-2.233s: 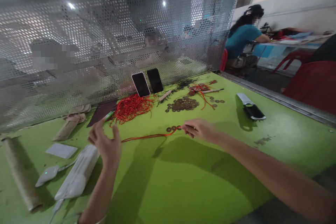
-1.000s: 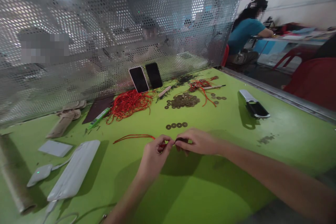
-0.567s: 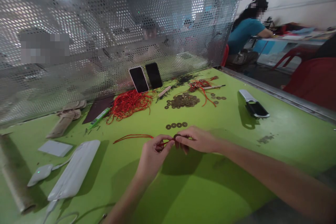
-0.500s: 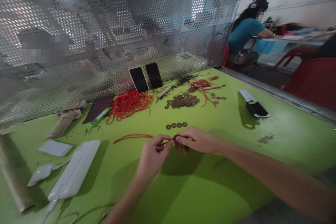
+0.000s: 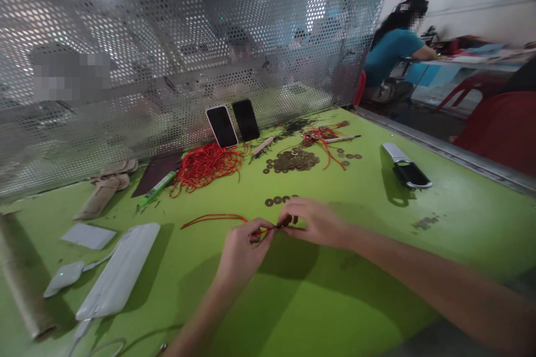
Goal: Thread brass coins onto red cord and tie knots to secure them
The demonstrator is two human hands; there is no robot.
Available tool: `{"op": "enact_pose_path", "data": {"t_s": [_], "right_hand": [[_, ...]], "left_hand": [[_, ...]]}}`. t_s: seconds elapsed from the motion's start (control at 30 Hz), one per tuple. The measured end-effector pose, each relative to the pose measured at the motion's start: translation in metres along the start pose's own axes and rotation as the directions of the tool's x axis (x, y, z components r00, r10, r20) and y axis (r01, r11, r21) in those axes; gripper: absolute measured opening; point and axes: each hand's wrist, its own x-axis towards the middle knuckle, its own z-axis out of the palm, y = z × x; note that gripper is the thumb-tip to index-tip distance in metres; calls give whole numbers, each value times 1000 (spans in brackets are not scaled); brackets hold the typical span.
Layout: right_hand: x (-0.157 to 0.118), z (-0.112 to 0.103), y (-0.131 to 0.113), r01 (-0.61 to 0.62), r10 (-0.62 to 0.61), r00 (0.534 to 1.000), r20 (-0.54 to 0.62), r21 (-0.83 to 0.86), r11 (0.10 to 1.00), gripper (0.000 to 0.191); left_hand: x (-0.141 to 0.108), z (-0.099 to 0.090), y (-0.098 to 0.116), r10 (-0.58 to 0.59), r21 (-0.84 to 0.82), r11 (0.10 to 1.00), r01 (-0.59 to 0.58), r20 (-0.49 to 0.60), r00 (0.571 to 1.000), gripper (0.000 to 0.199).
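My left hand point(image 5: 249, 240) pinches a doubled red cord point(image 5: 213, 216), whose loop trails left over the green table point(image 5: 251, 318). Its fingertips meet those of my right hand point(image 5: 312, 223), which is closed on dark round coins partly hidden by the fingers. Just beyond the hands lies a short row of coins point(image 5: 268, 202), its right end partly covered by my right hand. Farther back is a heap of coins point(image 5: 295, 160), with a tangle of red cord point(image 5: 207, 164) to its left.
Two phones point(image 5: 221, 126) lean on a perforated metal screen point(image 5: 167, 67). A white power bank point(image 5: 119, 270) and a tube point(image 5: 25, 279) lie left, a black-and-silver device point(image 5: 406, 167) right. A person in blue point(image 5: 393, 53) sits beyond at another table.
My right hand has turned and its fingers have shifted up and over the coins, covering part of the row behind. The coins it holds now show less. My left hand has barely moved.
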Motion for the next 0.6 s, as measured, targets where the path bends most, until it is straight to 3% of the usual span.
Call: {"op": "enact_pose_path", "data": {"t_s": [0.2,0.43,0.6], "right_hand": [[1,0,-1,20,-19,999,38,-20,1000,8],[1,-5,0,-1,1,1000,21,-8,1000,3],[-1,4,0,-41,43,997,66,-43,998,6]], "left_hand": [[-2,-1,1,60,188,980,-70,58,997,17],[-1,-1,0,135,250,958,-143,46,990,17],[-3,1,-1,248,433,857,-279,127,960,20]]}}
